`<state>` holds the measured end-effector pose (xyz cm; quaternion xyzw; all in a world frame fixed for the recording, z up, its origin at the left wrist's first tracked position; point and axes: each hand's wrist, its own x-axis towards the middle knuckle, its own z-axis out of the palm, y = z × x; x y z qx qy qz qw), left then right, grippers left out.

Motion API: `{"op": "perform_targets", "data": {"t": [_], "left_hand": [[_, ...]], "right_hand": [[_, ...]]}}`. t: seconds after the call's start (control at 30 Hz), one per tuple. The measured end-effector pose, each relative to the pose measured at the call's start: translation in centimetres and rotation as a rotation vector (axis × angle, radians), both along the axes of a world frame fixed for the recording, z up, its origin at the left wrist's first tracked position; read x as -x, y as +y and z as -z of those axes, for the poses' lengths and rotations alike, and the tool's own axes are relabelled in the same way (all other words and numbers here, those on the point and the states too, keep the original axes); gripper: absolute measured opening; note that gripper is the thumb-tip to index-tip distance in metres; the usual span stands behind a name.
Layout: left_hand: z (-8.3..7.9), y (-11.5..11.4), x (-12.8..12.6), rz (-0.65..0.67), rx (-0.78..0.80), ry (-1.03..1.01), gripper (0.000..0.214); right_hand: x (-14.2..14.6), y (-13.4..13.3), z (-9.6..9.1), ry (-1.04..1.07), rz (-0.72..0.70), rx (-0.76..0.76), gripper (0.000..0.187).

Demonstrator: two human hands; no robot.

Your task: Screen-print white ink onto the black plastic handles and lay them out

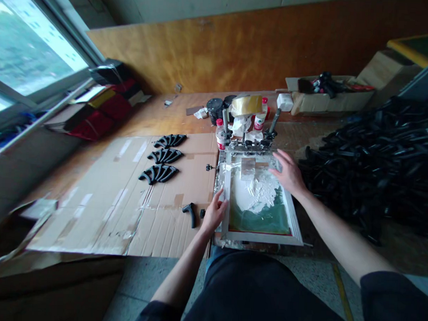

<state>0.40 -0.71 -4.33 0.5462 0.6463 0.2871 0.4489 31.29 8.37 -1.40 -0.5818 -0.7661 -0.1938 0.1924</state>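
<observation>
A screen-printing frame [263, 237] lies flat in front of me, with a green mesh [257, 220] and thick white ink [251, 194] smeared across it. Near the frame's far end a pale, ink-covered scraper [248, 168] rests on the mesh. My left hand [214, 214] is at the frame's left rail, fingers apart; whether it touches the rail I cannot tell. Over the far right corner, my right hand [287, 171] is open with spread fingers, close to the scraper but apart from it. Metal clamps [251, 144] stand at the frame's hinge end.
Left of the frame, one black curved handle [190, 214] and three fanned rows of similar black parts [160, 173] lie on cardboard [103, 199]. A large black heap [375, 171] fills the right. Behind stand dark tubs [215, 110], bottles [220, 132] and an open carton [328, 103].
</observation>
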Motion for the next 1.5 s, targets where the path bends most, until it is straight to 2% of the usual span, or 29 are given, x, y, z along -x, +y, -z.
{"op": "perform_targets", "data": {"t": [0.07,0.1,0.2,0.27,0.33,0.43,0.53,0.63,0.73,0.8,0.87,0.97,1.03,1.13,1.2,1.27,1.33,1.4,1.47,1.5], "left_hand": [[1.2,0.4,-0.1,0.002,-0.002,0.041,0.058],[1.5,0.5,-0.1,0.005,0.002,0.047,0.056],[1.8,0.8,0.0,0.001,0.025,0.062,0.052],[1.8,0.7,0.1,-0.002,0.034,0.062,0.051],[1.7,0.6,0.1,-0.006,0.036,0.057,0.051],[1.7,0.5,0.0,-0.012,0.041,0.053,0.051],[1.6,0.5,0.0,-0.019,0.05,0.057,0.051],[1.6,0.6,0.0,-0.029,0.054,0.063,0.051],[1.7,0.6,0.2,-0.025,0.057,0.055,0.052],[1.9,0.7,0.2,-0.017,0.056,0.045,0.053],[2.1,0.7,0.2,-0.011,0.053,0.04,0.054],[1.7,0.6,0.2,-0.008,0.049,0.018,0.055],[0.7,0.7,0.3,-0.001,0.053,-0.049,0.057],[-2.2,0.9,0.3,0.011,0.059,-0.208,0.063],[-4.9,1.3,0.1,-0.005,0.017,-0.278,0.059],[-7.9,1.9,-0.3,-0.026,-0.059,-0.316,0.055],[-10.6,2.9,-1.0,-0.044,-0.179,-0.365,0.055],[-12.9,4.3,-1.9,-0.044,-0.307,-0.42,0.051],[-14.4,5.9,-2.8,-0.035,-0.378,-0.453,0.049],[-14.7,6.6,-3.3,-0.03,-0.382,-0.465,0.05]], "right_hand": [[3.6,1.1,-1.3,0.183,-0.133,0.103,0.053],[5.2,1.5,-1.8,0.237,-0.182,0.181,0.051],[7.9,1.5,-2.1,0.239,-0.211,0.437,0.026],[8.2,0.2,-1.5,0.201,-0.246,0.519,0.011],[7.6,-1.9,-0.7,0.143,-0.356,0.518,0.004],[6.2,-5.0,-0.1,0.105,-0.604,0.514,0.02],[5.1,-6.0,-0.7,0.118,-0.767,0.57,0.024],[5.1,-5.1,-1.1,0.173,-0.717,0.611,0.02],[5.9,-5.1,-0.1,0.255,-0.597,0.508,0.025],[6.1,-6.0,0.9,0.269,-0.608,0.456,0.034],[5.9,-7.0,1.5,0.272,-0.665,0.469,0.037],[5.8,-6.7,0.7,0.308,-0.625,0.521,0.026],[6.3,-4.9,-0.7,0.365,-0.509,0.508,0.027],[6.3,-0.8,-3.4,0.451,-0.363,0.43,0.05],[4.5,1.9,-4.9,0.526,-0.288,0.394,0.05],[0.9,3.9,-5.7,0.678,-0.19,0.367,0.038],[-3.3,4.9,-5.4,0.876,-0.056,0.358,0.032],[-6.3,4.6,-4.0,0.993,0.103,0.373,0.031],[-6.7,3.1,-1.5,1.018,0.178,0.431,0.027],[-5.9,1.9,-0.1,0.984,0.152,0.482,0.026]]}}
